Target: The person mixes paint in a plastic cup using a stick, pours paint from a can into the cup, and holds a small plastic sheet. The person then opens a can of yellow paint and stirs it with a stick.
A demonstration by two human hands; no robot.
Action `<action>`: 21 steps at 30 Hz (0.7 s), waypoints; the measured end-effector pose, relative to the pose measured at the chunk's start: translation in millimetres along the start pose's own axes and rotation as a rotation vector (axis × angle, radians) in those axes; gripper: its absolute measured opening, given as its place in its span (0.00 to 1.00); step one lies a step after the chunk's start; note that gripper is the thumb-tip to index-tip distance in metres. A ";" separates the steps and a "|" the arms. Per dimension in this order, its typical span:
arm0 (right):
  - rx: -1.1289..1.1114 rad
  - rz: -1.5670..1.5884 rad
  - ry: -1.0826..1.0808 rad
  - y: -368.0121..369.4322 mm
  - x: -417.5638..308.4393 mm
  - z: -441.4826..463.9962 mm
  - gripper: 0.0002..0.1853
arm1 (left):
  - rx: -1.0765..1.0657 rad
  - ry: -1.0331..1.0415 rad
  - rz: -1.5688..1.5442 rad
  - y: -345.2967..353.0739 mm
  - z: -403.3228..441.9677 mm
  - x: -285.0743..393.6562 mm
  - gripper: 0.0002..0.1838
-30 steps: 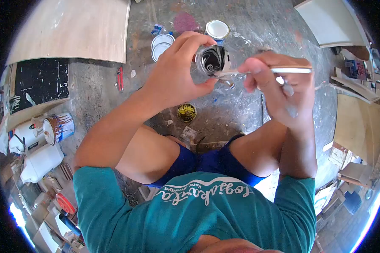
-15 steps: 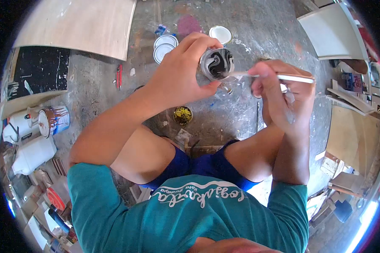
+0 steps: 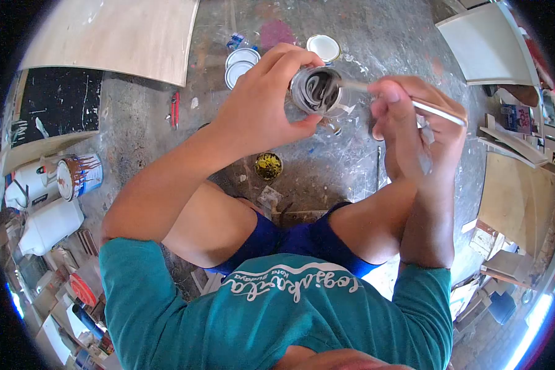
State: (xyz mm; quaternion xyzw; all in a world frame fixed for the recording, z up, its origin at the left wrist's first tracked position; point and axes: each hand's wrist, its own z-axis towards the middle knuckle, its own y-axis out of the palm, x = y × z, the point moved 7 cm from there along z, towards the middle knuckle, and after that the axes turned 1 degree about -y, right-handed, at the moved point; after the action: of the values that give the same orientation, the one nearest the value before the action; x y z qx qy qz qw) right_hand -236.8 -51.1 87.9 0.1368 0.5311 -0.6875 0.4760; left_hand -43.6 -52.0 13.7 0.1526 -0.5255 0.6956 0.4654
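My left hand [image 3: 274,102] is wrapped round the side of a clear cup [image 3: 297,92], with its thumb below and fingers above. Swirled black and whitish paint [image 3: 320,90] shows inside the cup. My right hand [image 3: 416,120], to the right of the cup, grips a brush [image 3: 438,112] with a white handle. The brush points left and its blurred far end reaches the cup's right rim. Something pale and shiny, too unclear to name, shows by the right palm.
An open can of white paint [image 3: 323,48] and two round lids [image 3: 241,66] are beyond my hands. A yellow-spattered tin [image 3: 269,166] stands nearer my legs. Red pliers or cutters [image 3: 175,111] lie left. A stained paint can [image 3: 74,177] and white jugs [image 3: 50,227] are at far left.
The cup, first tilted, then showing its round mouth more fully, is tipped differently again. The brush's far end has swung upward along the cup's right side, and my right hand has shifted slightly right.
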 end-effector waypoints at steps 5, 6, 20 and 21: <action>-0.048 0.093 -0.004 0.6 1.3 -1.6 0.05 | -0.068 -0.057 -0.038 1.1 1.3 -0.7 0.36; -0.025 0.043 0.004 0.3 2.1 -2.4 0.05 | -0.051 -0.048 -0.026 0.4 1.1 -0.4 0.36; 0.007 0.083 -0.015 -3.7 1.3 0.8 0.08 | -0.026 -0.039 0.001 0.4 -0.4 1.2 0.37; 0.069 0.060 -0.036 -6.1 1.0 0.9 0.08 | -0.025 -0.038 0.003 0.4 -1.0 1.0 0.37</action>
State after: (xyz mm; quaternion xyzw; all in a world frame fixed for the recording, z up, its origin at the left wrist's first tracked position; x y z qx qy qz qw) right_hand -241.9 -52.5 91.2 0.1565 0.4939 -0.6933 0.5009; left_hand -44.2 -50.7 13.8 0.1592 -0.5431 0.6868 0.4561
